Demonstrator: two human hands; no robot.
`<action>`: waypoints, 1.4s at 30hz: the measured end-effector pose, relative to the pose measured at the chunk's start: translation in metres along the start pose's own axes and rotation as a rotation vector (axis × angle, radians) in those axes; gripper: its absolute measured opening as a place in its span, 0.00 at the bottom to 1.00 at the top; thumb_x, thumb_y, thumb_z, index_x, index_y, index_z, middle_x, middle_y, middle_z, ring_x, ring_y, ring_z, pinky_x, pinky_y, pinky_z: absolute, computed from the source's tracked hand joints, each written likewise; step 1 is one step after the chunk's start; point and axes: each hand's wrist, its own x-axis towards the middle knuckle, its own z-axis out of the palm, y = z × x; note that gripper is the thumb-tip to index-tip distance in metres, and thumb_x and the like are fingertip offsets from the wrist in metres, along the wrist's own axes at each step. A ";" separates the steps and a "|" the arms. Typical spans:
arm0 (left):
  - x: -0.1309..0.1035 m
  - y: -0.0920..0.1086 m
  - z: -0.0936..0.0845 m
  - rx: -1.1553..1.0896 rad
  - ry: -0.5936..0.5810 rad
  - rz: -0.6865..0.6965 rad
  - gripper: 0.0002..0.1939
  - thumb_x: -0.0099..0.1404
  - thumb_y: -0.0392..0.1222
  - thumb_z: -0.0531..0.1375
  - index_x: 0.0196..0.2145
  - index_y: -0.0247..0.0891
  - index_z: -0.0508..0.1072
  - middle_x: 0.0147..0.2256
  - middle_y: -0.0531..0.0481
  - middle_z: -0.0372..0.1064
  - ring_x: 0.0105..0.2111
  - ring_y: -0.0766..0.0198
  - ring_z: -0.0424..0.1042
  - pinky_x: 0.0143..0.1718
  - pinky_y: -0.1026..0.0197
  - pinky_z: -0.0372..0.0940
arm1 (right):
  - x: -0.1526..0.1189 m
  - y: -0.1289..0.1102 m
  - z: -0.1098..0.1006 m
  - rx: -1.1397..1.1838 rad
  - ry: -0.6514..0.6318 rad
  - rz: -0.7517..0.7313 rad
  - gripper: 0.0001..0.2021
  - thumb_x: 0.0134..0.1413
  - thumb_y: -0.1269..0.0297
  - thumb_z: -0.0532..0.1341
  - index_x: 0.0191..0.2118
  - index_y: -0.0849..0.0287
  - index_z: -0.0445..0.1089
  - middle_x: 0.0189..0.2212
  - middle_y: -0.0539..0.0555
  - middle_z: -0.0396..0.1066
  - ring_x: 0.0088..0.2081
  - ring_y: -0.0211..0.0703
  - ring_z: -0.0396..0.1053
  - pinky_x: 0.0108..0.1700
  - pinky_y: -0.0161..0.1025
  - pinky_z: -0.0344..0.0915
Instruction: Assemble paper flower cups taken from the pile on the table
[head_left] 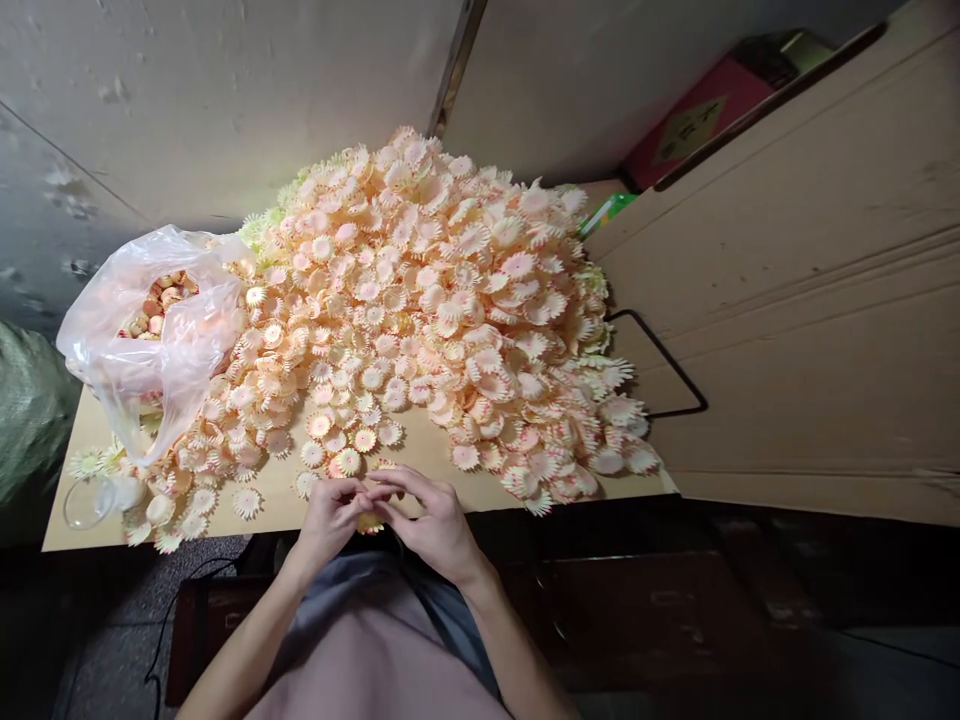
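Observation:
My left hand (335, 512) and my right hand (427, 515) meet at the table's front edge, fingertips pinched together. Between and just below the fingers shows a small yellowish flower piece (370, 522), partly hidden by them. Which fingers bear on it is hard to make out. Right behind my hands lie loose flower pieces (348, 461), round, with pink-tipped, jagged rims. They run back into a large heap of pale pink and cream flower pieces (450, 300).
A translucent plastic bag (112, 310) holding small rolled pieces stands at the left, near a clear round dish (88, 503). At the right are a black metal loop (675, 365) and a tall cardboard sheet (810, 300). A red box (697, 120) is behind.

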 end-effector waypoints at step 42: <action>-0.006 0.024 -0.012 -0.705 -0.202 -0.193 0.20 0.54 0.52 0.70 0.29 0.35 0.67 0.24 0.56 0.64 0.20 0.72 0.65 0.23 0.67 0.64 | -0.010 -0.024 0.014 0.047 0.329 -0.125 0.09 0.58 0.78 0.60 0.35 0.54 0.65 0.33 0.53 0.71 0.37 0.44 0.68 0.39 0.43 0.69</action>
